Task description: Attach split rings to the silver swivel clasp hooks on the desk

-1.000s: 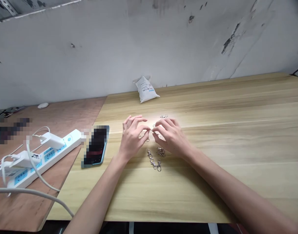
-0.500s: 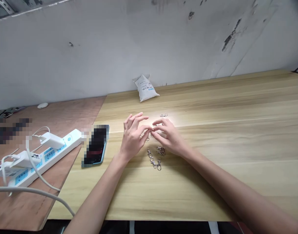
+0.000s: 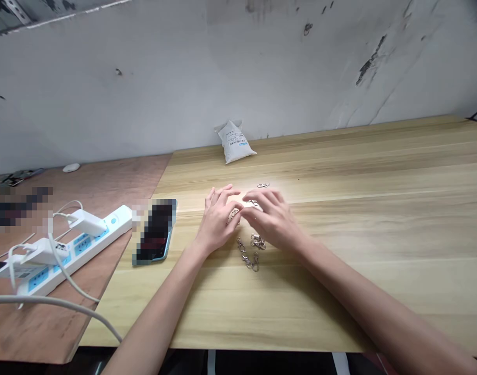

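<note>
My left hand [image 3: 216, 223] and my right hand [image 3: 273, 219] meet fingertip to fingertip low over the light wooden table [image 3: 340, 234]. Between them they pinch a small metal ring [image 3: 234, 213], which shows beside my left thumb. Both hands have their fingers closed together around it. Just in front of the hands, several silver swivel clasps [image 3: 249, 256] lie linked in a short line, with a small cluster of clasps [image 3: 258, 241] under my right wrist. A pair of loose rings [image 3: 263, 185] lies just behind my right hand.
A phone in a blue case [image 3: 156, 237] lies left of my hands near the table's edge. On the lower brown table [image 3: 105, 177] sits a white power strip [image 3: 62, 250] with chargers and cables. A small white bag [image 3: 234, 143] leans against the wall.
Both hands have sunk closer to the table, and my left hand's raised fingers have folded down. The pinch on the small metal piece between them has stayed.
</note>
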The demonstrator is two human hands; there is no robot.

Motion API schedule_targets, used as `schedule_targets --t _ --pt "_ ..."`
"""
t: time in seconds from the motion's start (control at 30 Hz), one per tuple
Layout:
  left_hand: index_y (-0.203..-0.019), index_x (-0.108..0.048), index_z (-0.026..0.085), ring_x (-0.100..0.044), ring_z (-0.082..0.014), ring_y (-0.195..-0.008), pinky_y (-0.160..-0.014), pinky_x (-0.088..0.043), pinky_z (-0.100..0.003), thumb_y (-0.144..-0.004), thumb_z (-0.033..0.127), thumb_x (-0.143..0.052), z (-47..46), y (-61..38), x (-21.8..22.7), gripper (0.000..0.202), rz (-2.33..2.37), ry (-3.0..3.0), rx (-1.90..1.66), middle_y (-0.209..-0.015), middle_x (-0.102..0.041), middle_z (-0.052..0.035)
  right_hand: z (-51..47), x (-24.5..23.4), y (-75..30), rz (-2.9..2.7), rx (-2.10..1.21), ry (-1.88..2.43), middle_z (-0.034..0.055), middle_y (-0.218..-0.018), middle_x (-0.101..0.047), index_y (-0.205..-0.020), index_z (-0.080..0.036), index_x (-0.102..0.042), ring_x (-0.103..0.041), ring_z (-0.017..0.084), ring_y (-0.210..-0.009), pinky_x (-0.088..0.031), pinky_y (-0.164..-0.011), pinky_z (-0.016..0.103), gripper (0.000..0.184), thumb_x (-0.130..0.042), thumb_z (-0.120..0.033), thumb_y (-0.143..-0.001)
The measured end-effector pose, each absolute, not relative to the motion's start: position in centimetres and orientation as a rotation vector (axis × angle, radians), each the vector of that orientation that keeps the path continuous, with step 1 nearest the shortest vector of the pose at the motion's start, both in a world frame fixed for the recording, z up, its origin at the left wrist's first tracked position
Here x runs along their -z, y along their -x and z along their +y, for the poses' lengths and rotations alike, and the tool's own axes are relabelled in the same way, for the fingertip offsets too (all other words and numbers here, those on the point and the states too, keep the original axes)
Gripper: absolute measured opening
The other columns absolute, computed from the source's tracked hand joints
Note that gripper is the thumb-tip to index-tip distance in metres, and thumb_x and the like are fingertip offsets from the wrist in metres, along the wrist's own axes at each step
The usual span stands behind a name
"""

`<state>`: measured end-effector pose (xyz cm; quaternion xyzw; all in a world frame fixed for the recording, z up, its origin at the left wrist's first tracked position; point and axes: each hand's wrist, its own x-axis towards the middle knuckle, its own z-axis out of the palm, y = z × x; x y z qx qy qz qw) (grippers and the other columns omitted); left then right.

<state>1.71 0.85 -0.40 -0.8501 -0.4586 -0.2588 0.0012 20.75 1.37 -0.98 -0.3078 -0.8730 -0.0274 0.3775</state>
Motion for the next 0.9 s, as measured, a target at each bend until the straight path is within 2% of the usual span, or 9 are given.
schedule_targets --t 0.1,0.23,0.43,0.53,0.7,0.9 --pt "-0.1 -0.062 0.022 -0.04 -0.0268 -0.137 -0.116 -0.022 -0.061 -0.092 0.019 -0.052 0.8 -1.6 0.3 0.013 -1.427 2.696 0.8 -0.132 -0.057 -0.0077 0.9 1.2 -20.1 -2.296 0.089 0.685 0.0074 -0.111 -0.064 -0.096 -0.024 -0.065 -0.053 0.023 -0.112 -0.038 -0.093 0.039 0.021 -0.048 -0.012 -0.095" --pt "-0.094 -0.063 0.023 -0.039 -0.0272 -0.138 -0.115 -0.025 -0.061 -0.091 0.02 -0.056 0.8 -1.5 0.2 0.009 -1.424 2.754 0.8 -0.132 -0.056 -0.0063 1.2 1.4 -20.4 -2.244 0.023 0.76 0.0061 -0.107 -0.064 -0.094 -0.028 -0.068 -0.053 0.023 -0.107 -0.041 -0.088 0.039 0.018 -0.052 -0.018 -0.095" --pt "-0.092 -0.064 0.022 -0.039 -0.0278 -0.138 -0.115 -0.024 -0.062 -0.093 0.022 -0.054 1.0 -1.2 0.1 0.01 -1.487 2.658 0.807 -0.13 -0.057 -0.008 1.4 1.4 -21.1 -2.252 -0.078 0.713 0.0048 -0.118 -0.062 -0.091 -0.03 -0.07 -0.052 0.023 -0.111 -0.041 -0.091 0.041 0.013 -0.058 -0.029 -0.093" --pt "-0.093 -0.063 0.021 -0.04 -0.0279 -0.137 -0.114 -0.025 -0.061 -0.093 0.022 -0.053 1.0 -1.2 0.0 0.01 -1.478 2.616 0.83 -0.129 -0.057 -0.0083 1.7 1.6 -21.2 -2.11 -0.152 0.848 0.0066 -0.112 -0.064 -0.091 -0.028 -0.071 -0.054 0.024 -0.105 -0.042 -0.089 0.043 0.013 -0.059 -0.03 -0.093" --pt "-0.095 -0.063 0.021 -0.042 -0.0269 -0.135 -0.114 -0.026 -0.058 -0.094 0.021 -0.053 0.8 -1.6 -0.2 0.01 -1.424 2.518 0.954 -0.128 -0.058 -0.0084 2.3 1.7 -21.2 -1.937 -0.418 1.059 0.0088 -0.104 -0.064 -0.094 -0.025 -0.072 -0.056 0.026 -0.104 -0.043 -0.092 0.049 0.017 -0.061 -0.038 -0.091" --pt "-0.097 -0.061 0.022 -0.045 -0.0257 -0.132 -0.114 -0.027 -0.054 -0.093 0.018 -0.055 0.5 -2.2 -0.2 0.008 -1.347 2.483 1.024 -0.127 -0.059 -0.0083 2.1 1.9 -20.7 -1.907 -0.75 0.93 0.0072 -0.105 -0.064 -0.089 -0.027 -0.073 -0.055 0.024 -0.109 -0.049 -0.093 0.048 0.016 -0.062 -0.037 -0.091"
